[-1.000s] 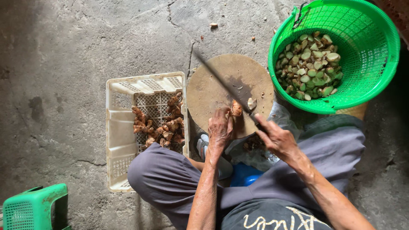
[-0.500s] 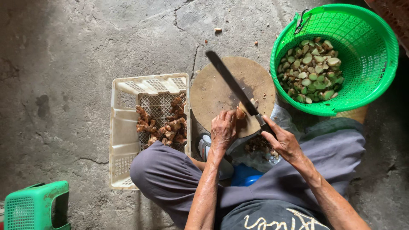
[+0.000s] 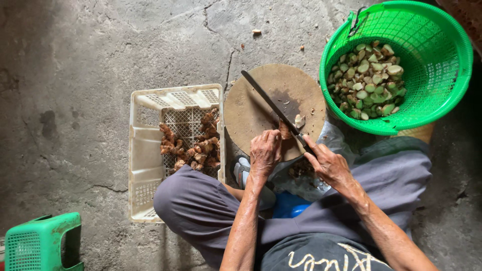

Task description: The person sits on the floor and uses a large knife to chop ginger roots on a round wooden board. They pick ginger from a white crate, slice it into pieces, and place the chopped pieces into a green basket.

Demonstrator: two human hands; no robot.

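Bare forearms; grey-purple trousers; dark top, pale lettering.

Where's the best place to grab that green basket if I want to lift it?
Probably the green basket's bare upper rim, coming from above with a hand on each side. It stands upright and open-topped, and the cut pieces pile toward its left wall, so a two-sided hold should keep it level.

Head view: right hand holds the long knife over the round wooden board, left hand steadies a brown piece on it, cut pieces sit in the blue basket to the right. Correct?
Nearly. The basket is green, not blue, as the head view shows. The rest stands: the right hand holds the long knife over the round wooden board, and the left hand steadies a brown piece on it.
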